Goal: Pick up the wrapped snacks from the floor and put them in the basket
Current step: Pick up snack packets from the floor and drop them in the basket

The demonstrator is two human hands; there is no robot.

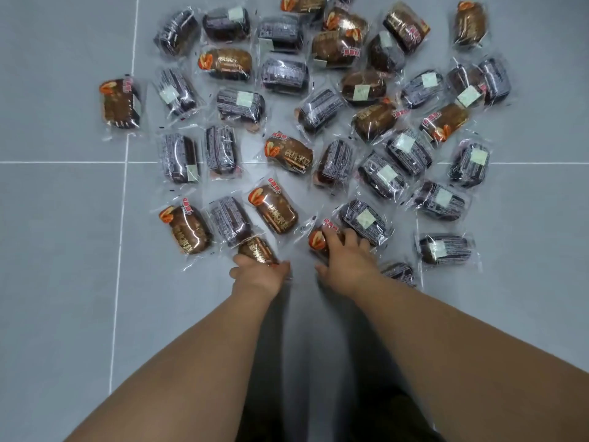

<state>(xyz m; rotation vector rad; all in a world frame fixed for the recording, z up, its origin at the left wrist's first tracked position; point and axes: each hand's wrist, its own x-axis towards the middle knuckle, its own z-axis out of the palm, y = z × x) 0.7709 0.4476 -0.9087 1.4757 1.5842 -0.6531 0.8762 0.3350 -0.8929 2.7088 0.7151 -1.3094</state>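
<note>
Several wrapped snacks in clear plastic lie scattered on the grey tiled floor (pixel 63 218), some showing brown fronts, some dark printed backs. My left hand (pixel 258 274) grips a brown snack (pixel 256 250) at the near edge of the pile. My right hand (pixel 345 258) lies over another brown snack (pixel 318 239), fingers curled round it. No basket is in view.
Another snack (pixel 400 271) lies just right of my right wrist, and one more (pixel 444 248) further right. A lone snack (pixel 119 103) lies apart at the far left. White grout lines cross the floor. Bare tiles lie left, right and near me.
</note>
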